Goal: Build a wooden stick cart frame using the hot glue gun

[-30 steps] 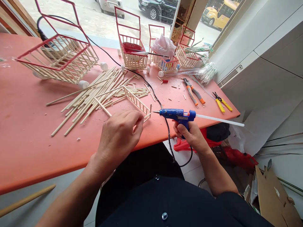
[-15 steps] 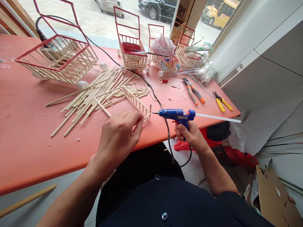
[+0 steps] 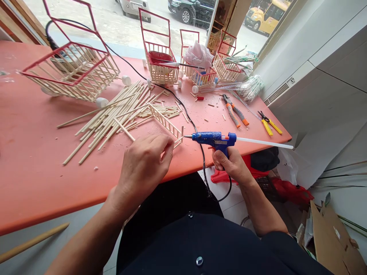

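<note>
My right hand [image 3: 226, 160] is wrapped round the handle of a blue hot glue gun [image 3: 213, 140], a finger at its trigger. A long white glue stick [image 3: 263, 143] sticks out of the gun's back. The nozzle points left and is at, or very close to, a corner of a small frame of wooden sticks [image 3: 166, 121]. My left hand [image 3: 147, 162] is closed at the near side of that frame, thumb and fingers pinched together; the exact grip is hidden behind the hand. A pile of loose wooden sticks [image 3: 114, 114] lies beyond it.
Small stick-built carts with red rims, one large [image 3: 71, 72] at left and others [image 3: 162, 68] behind, stand along the orange table [image 3: 34, 172]. Pliers [image 3: 233, 110] and yellow-handled cutters [image 3: 269, 123] lie at right. The black cord [image 3: 186, 109] crosses the table.
Both hands, the glue gun and the stick frame keep almost the same places. The view has shifted very slightly.
</note>
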`<act>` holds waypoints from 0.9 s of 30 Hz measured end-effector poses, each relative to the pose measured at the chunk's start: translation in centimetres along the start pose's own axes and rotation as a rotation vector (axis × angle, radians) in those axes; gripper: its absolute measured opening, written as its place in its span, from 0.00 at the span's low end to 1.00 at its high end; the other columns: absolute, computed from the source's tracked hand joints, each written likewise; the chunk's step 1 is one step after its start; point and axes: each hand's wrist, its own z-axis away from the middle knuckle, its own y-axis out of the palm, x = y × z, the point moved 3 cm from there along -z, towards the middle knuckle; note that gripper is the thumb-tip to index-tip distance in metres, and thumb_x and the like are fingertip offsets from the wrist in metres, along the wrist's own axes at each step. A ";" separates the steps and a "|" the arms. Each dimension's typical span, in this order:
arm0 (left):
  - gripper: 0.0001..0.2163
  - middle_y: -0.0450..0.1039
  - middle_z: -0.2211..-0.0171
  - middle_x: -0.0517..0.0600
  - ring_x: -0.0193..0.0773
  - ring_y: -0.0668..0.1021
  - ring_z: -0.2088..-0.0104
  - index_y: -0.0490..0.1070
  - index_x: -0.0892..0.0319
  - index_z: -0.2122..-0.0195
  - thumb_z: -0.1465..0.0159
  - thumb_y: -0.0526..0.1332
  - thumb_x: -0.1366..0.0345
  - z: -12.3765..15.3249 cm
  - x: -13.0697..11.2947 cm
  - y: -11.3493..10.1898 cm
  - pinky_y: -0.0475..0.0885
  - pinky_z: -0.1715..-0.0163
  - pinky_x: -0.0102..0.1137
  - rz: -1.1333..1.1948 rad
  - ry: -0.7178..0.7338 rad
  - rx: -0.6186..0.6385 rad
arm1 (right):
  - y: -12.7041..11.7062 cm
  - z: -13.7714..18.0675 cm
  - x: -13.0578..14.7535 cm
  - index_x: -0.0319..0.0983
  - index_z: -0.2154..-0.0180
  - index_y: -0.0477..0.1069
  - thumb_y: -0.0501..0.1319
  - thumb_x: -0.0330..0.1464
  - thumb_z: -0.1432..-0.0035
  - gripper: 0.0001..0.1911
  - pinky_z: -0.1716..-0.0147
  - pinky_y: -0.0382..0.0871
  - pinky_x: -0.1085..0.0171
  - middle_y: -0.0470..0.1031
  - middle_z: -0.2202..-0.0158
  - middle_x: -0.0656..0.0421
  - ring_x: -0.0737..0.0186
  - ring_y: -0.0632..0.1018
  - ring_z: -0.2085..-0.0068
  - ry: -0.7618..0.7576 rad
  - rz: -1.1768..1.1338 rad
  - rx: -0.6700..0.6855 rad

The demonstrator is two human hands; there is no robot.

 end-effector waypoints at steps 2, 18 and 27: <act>0.08 0.79 0.69 0.47 0.42 0.79 0.66 0.73 0.56 0.65 0.28 0.59 0.70 0.0 0.0 0.0 0.67 0.64 0.35 0.001 -0.004 0.000 | 0.0 0.0 0.0 0.40 0.72 0.66 0.62 0.56 0.31 0.29 0.77 0.59 0.66 0.62 0.79 0.66 0.70 0.63 0.78 0.008 0.009 -0.007; 0.08 0.78 0.69 0.48 0.41 0.78 0.67 0.72 0.54 0.65 0.28 0.57 0.68 0.1 0.0 -0.1 0.67 0.63 0.35 0.013 -0.053 0.021 | 0.1 0.0 0.5 0.40 0.72 0.68 0.63 0.58 0.33 0.29 0.77 0.59 0.64 0.60 0.81 0.66 0.69 0.64 0.79 0.035 0.035 -0.023; 0.09 0.78 0.69 0.48 0.42 0.77 0.67 0.73 0.55 0.66 0.29 0.57 0.69 0.0 0.0 -0.3 0.66 0.64 0.36 0.022 -0.085 0.045 | 0.2 0.1 0.6 0.40 0.73 0.67 0.63 0.60 0.35 0.31 0.77 0.59 0.64 0.61 0.81 0.66 0.69 0.64 0.79 0.041 0.067 -0.031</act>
